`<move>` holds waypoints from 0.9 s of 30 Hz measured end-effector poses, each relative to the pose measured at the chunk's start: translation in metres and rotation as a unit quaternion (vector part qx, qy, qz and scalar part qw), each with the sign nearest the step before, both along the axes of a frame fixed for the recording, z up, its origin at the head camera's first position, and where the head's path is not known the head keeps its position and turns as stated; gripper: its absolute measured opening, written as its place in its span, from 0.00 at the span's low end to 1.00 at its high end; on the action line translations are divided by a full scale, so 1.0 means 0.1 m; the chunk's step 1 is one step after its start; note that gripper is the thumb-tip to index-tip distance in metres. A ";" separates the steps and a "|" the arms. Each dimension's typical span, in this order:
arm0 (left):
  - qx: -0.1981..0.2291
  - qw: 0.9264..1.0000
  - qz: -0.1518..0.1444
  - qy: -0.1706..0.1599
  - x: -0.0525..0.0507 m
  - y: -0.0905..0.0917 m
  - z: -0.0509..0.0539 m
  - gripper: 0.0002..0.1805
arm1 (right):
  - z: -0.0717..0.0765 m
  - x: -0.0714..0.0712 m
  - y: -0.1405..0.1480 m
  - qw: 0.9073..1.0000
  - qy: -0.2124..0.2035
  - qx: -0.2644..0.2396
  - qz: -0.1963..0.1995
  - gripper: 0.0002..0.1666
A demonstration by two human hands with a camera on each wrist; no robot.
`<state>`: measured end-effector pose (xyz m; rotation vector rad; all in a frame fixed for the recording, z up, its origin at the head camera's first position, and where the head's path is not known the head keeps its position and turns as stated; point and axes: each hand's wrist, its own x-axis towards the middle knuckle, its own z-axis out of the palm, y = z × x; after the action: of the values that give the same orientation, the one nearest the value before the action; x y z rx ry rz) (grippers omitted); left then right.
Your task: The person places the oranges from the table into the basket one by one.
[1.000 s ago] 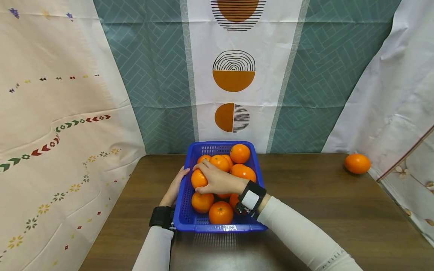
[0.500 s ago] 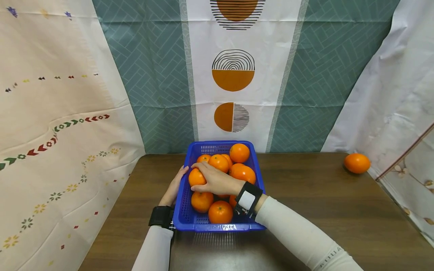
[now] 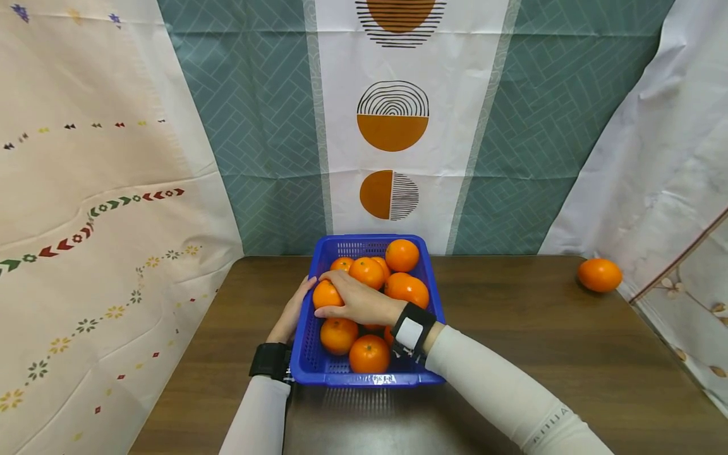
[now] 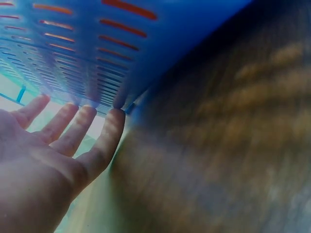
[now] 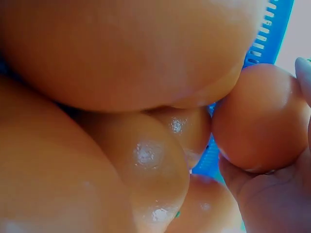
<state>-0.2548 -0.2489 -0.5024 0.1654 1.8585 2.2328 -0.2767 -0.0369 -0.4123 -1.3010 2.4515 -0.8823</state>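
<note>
A blue plastic basket point(image 3: 370, 380) full of oranges stands on the table. My right hand point(image 3: 364, 302) reaches over it from the right and grips an orange point(image 3: 327, 295) near the left wall. In the right wrist view, fingers and thumb lie on both sides of that orange point(image 5: 262, 119), and other oranges point(image 5: 146, 165) fill the rest. My left hand point(image 3: 290, 316) is at the basket's left outer side. The left wrist view shows its fingers point(image 4: 104, 141) stretched out, with the tips against the slotted basket wall point(image 4: 82, 43).
A lone orange point(image 3: 600, 275) lies at the table's far right corner. The brown wooden table point(image 3: 512, 316) ends at a patterned cloth backdrop point(image 3: 392, 202), with more cloth hanging at the left and right.
My right hand and the orange in it have shifted a little left and back, closer to the basket's left wall. The left hand has stayed at the basket's side.
</note>
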 end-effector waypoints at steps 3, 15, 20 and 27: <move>-0.006 1.000 0.006 -0.006 0.00 0.00 0.00 0.36 | -0.01 -0.01 -0.03 1.000 -0.005 0.002 0.002 0.42; -0.003 1.000 0.003 -0.002 0.00 0.01 0.01 0.36 | -0.01 -0.02 -0.06 1.000 -0.028 -0.013 -0.005 0.44; 0.004 1.000 0.004 -0.001 -0.01 0.01 0.00 0.34 | 0.02 0.00 -0.05 1.000 -0.008 0.003 -0.002 0.48; 0.008 1.000 0.004 0.002 -0.01 0.01 0.00 0.33 | 0.15 0.02 0.00 1.000 0.012 -0.016 -0.004 0.45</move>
<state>-0.2561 -0.2483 -0.5026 0.1648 1.8454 2.2553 -0.2750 -0.0365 -0.3976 -1.3205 2.4717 -0.9159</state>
